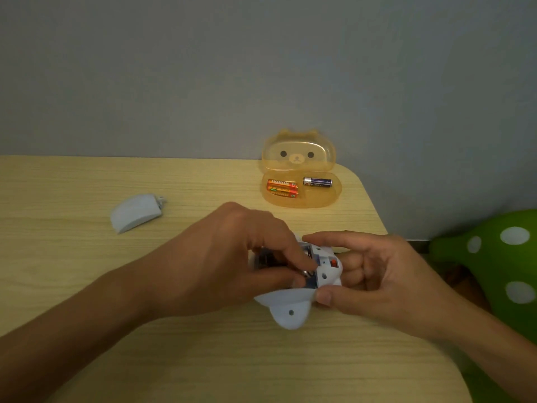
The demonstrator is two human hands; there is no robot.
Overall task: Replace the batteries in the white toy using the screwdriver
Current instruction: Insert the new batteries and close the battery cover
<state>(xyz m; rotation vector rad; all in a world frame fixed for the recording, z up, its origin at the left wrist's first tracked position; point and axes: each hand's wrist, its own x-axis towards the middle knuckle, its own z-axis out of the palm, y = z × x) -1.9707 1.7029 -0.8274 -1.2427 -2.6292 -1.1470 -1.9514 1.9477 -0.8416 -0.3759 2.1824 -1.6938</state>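
In the lower centre of the frame, the white plastic toy (293,303) lies upside down on the pale wooden table (87,271), its battery compartment open. The left hand (232,257) has thumb and fingers curled into the compartment, pinching what seems to be a battery, though the fingers hide most of it. The right hand (374,274) clamps the toy between thumb and forefinger. I judge this the battery-swapping step; next comes seating or lifting the cell carefully. The orange bear-shaped plastic box (302,181) at upper centre holds spare batteries; the white curved cover (135,212) rests at left.
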